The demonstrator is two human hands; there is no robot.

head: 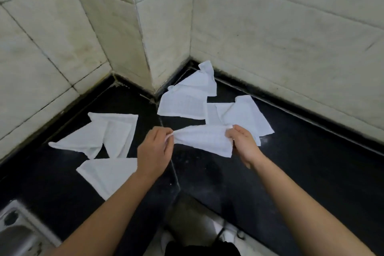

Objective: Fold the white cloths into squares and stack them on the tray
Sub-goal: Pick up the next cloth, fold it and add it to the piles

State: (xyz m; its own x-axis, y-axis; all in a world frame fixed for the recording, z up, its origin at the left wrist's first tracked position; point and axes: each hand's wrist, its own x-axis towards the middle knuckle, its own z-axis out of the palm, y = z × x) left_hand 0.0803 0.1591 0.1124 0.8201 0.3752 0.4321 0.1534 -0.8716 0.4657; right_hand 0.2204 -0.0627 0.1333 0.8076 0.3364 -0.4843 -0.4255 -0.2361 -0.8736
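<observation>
The held cloth (204, 138) hangs bunched just above the black tabletop (291, 162). The left hand (154, 149) pinches its left end and the right hand (243, 144) pinches its right end. The best approach is probably to find 2 true corners and pull the cloth taut and flat before creasing. Loose cloths (99, 135) lie left of and beyond the held cloth. No tray shows.

Left hand (154, 149) and right hand (243, 143) are bare, both forearms (108, 203) too; a black garment (199, 250) shows at bottom.
</observation>
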